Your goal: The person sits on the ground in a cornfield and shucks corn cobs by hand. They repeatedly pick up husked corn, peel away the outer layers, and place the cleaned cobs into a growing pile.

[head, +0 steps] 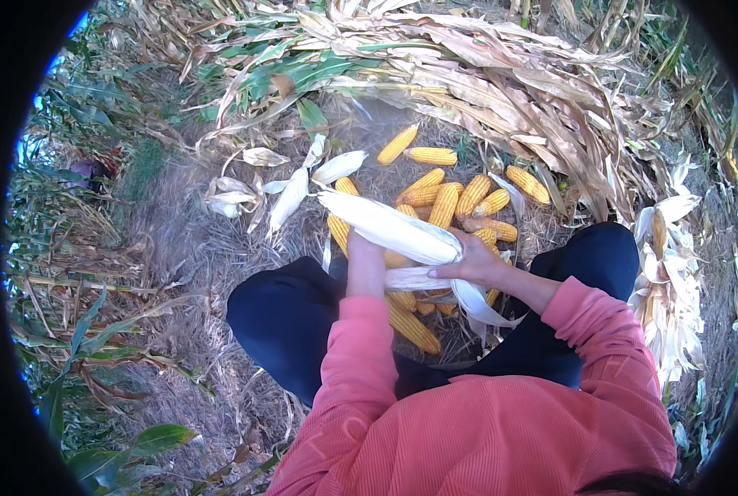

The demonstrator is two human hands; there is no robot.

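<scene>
An ear of corn in pale husk (393, 224) is held slantwise above a heap of bare yellow ears (444, 204). My right hand (475, 257) grips its right end, the thumb lying over a loosened husk strip (409, 279). Another husk strip (477, 304) curls down below that hand. My left hand (365, 248) holds the ear from beneath at its left part; its fingers are hidden behind the husk. Between my legs a bare ear (413, 325) rests on the lower part of the heap.
Cut, dry cornstalks (499, 80) lie in a wide band beyond the heap. Loose husks (291, 198) are scattered at left, and a husk pile (669, 285) lies beside my right knee (604, 254). Standing corn plants (71, 260) border the left side.
</scene>
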